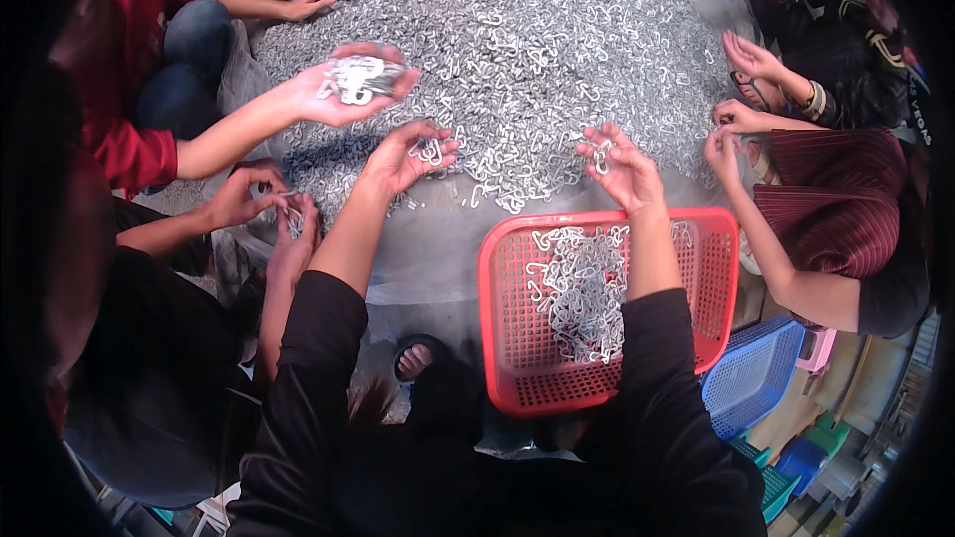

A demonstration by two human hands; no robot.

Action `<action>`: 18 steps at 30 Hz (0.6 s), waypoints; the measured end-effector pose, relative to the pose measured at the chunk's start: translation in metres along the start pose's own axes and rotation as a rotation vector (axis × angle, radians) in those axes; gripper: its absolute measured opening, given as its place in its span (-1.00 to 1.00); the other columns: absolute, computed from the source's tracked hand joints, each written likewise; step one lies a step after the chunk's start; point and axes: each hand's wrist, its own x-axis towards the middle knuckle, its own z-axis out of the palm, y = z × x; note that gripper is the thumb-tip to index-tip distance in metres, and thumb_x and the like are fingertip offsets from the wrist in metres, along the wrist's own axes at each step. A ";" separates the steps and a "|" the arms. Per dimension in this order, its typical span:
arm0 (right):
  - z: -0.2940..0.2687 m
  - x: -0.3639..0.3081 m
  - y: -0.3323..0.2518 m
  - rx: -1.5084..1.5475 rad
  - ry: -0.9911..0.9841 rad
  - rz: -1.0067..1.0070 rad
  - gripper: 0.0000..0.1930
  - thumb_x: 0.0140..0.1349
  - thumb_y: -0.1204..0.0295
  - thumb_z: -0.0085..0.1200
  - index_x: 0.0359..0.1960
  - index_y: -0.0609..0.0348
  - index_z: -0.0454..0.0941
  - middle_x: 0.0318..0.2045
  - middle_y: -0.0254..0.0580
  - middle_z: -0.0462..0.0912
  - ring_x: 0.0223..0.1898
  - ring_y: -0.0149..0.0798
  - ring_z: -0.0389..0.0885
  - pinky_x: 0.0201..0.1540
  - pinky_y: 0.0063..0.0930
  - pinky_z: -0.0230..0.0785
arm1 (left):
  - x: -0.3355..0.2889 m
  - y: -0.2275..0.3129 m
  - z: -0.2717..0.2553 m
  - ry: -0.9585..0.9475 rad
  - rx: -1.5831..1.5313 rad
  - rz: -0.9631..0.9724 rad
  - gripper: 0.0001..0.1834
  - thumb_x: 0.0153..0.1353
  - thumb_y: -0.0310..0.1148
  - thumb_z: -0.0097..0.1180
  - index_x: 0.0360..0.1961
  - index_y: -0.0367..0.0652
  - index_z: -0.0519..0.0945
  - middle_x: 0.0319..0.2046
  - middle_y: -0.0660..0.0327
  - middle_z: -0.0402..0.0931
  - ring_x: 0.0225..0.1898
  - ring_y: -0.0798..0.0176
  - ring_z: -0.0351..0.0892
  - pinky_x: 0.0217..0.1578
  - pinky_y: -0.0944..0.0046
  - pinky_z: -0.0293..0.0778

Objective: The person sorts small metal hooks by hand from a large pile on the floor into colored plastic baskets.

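My left hand [403,157] is curled around a few small silvery metal hooks [430,151], just above the near edge of a wide pile of hooks [517,50]. To its right, my right hand [629,174] is raised with its palm up and fingers bent, and metal hooks [601,156] rest at its fingertips. Below that wrist stands a red plastic basket [507,358] with perforated walls. A heap of the same curved hooks [582,303] lies inside, partly covered by my right forearm.
Other people sit around the pile. On the left, a red-sleeved person's blurred hand [343,104] carries a bunch of hooks; another person's hands [284,209] work close to my left arm. Co-workers' hands [731,134] line the right. A blue basket [751,378] stands beside the red one.
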 end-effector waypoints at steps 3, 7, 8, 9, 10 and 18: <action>-0.004 0.028 -0.001 -0.112 0.069 0.009 -0.70 0.05 0.40 0.05 -0.15 0.13 0.37 -0.26 -0.23 0.46 -0.32 -0.32 0.43 -0.41 -0.53 0.29 | -0.007 0.000 0.006 -0.017 0.265 0.092 -0.75 0.05 -0.30 0.11 -0.22 -0.07 0.42 -0.40 0.30 0.43 -0.47 0.43 0.40 -0.55 0.43 0.39; -0.014 0.069 0.002 -1.000 0.311 0.136 -0.72 -0.02 0.32 0.17 -0.28 0.15 0.48 -0.45 -0.32 0.53 -0.42 -0.37 0.47 -0.40 -0.53 0.31 | 0.048 -0.040 -0.013 0.416 0.965 0.314 -0.64 -0.04 -0.16 0.24 -0.36 -0.25 0.55 -0.57 0.27 0.51 -0.54 0.43 0.42 -0.51 0.40 0.36; -0.039 0.070 -0.001 -1.258 0.350 0.083 -0.73 -0.04 0.30 0.20 -0.32 0.13 0.50 -0.47 -0.30 0.55 -0.41 -0.35 0.50 -0.37 -0.50 0.33 | 0.054 -0.049 0.008 0.390 1.082 0.393 -0.67 -0.05 -0.17 0.24 -0.43 -0.25 0.58 -0.57 0.24 0.54 -0.49 0.40 0.46 -0.43 0.38 0.38; -0.033 0.076 0.004 -1.494 0.317 0.026 -0.74 -0.07 0.29 0.22 -0.36 0.10 0.52 -0.49 -0.28 0.57 -0.41 -0.32 0.52 -0.34 -0.47 0.35 | 0.051 -0.044 0.005 0.418 1.146 0.395 -0.72 -0.08 -0.21 0.24 -0.45 -0.22 0.59 -0.55 0.19 0.55 -0.49 0.33 0.50 -0.41 0.34 0.40; -0.028 0.078 0.008 -1.602 0.334 0.023 -0.75 -0.08 0.27 0.23 -0.38 0.08 0.53 -0.46 -0.26 0.58 -0.39 -0.29 0.54 -0.33 -0.43 0.36 | 0.048 -0.040 0.001 0.443 1.209 0.397 -0.76 -0.11 -0.24 0.24 -0.47 -0.19 0.60 -0.53 0.13 0.57 -0.50 0.27 0.53 -0.39 0.29 0.42; -0.038 0.063 0.008 -1.422 0.264 0.098 -0.81 -0.06 0.33 0.20 -0.42 0.08 0.52 -0.58 -0.28 0.57 -0.48 -0.26 0.55 -0.43 -0.42 0.34 | 0.028 -0.024 -0.008 -0.019 0.151 0.128 -0.91 0.08 -0.42 0.08 -0.39 -0.18 0.47 -0.42 0.18 0.51 -0.36 0.27 0.54 -0.38 0.38 0.45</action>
